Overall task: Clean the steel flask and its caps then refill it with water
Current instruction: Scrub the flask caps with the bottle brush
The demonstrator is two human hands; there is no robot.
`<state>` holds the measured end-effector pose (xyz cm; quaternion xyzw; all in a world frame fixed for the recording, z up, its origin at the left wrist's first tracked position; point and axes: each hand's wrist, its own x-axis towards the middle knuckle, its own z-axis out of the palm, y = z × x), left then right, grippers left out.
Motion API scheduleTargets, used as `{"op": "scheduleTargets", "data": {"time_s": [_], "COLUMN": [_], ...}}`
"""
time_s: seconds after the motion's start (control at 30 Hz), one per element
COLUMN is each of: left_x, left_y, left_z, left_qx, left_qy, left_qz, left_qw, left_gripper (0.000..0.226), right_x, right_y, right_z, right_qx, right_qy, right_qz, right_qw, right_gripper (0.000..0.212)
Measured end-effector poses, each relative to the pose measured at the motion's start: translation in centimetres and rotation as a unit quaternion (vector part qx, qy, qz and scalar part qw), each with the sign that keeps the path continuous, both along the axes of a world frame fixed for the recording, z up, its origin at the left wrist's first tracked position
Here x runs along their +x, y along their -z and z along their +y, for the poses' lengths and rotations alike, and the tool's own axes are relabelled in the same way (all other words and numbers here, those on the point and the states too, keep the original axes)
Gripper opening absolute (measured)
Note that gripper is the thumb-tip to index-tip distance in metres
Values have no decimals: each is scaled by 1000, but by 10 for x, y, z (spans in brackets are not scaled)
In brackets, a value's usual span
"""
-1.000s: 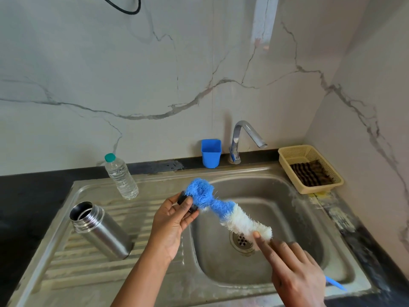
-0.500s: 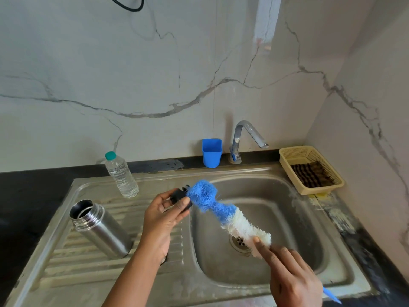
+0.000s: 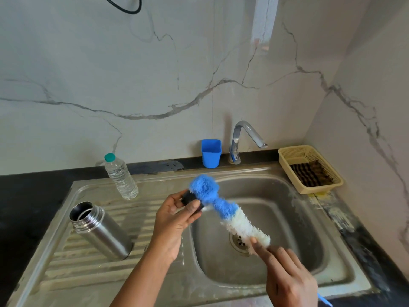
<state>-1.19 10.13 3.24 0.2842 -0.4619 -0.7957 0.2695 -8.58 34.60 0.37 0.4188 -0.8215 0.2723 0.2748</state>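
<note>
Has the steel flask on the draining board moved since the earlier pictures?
No. The steel flask stands at the same place on the ribbed draining board, in front of the plastic water bottle; only the camera shifted slightly.

Steel sink unit (image 3: 155, 282), dark counter (image 3: 26, 209) around it. Left of left hand: open flask (image 3: 100, 231), water bottle (image 3: 120, 176). Beyond hands: blue cup (image 3: 211, 153). Far right: basket (image 3: 309, 169).

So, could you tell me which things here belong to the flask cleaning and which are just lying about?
In the job:
steel flask, open, on the drainboard
black cap in the left hand
bottle brush in the right hand
tap
sink
water bottle, perhaps for refilling

Lying about:
blue cup
yellow basket
</note>
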Motion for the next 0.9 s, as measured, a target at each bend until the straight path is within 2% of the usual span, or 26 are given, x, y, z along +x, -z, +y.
{"op": "scheduleTargets", "data": {"time_s": [0.13, 0.23, 0.3, 0.37, 0.5, 0.57, 0.67, 0.73, 0.87, 0.9], "left_x": [0, 3, 5, 7, 11, 15, 21, 20, 15, 14], "left_y": [3, 3, 4, 6, 15, 15, 10, 5, 5, 5], "left_z": [12, 4, 0, 1, 0, -9, -17, -18, -19, -18], "left_qx": [13, 10, 2, -53, -183, -225, -265, -219, -55, -20], "left_qy": [4, -36, -43, -34, -21, -3, 85, 82, 5, -4], "left_qz": [8, 32, 41, 15, -36, -26, 2, 23, 105, 117], "left_qw": [1000, 999, 998, 998, 982, 974, 960, 972, 993, 993], "left_gripper": [52, 68, 58, 51, 61, 62, 62, 62, 51, 56], "right_x": [-1, 0, 2, 3, 1, -3, -9, -10, -3, -1], "right_y": [-6, -3, -1, 1, -4, -8, -14, -19, -13, -8], "right_z": [-10, -2, 4, 4, -1, 0, 2, 1, -3, -4], "right_qx": [-10, 1, 13, 13, 17, 25, 24, 2, -17, -32], "right_qy": [4, -16, -28, -31, -18, -10, 7, 14, -11, -16], "right_qz": [-6, -3, -1, -7, 2, 7, -16, -66, -184, -207], "right_qw": [1000, 1000, 1000, 999, 1000, 1000, 1000, 998, 983, 978], "right_gripper": [53, 53, 52, 51, 53, 55, 54, 53, 55, 57]}}
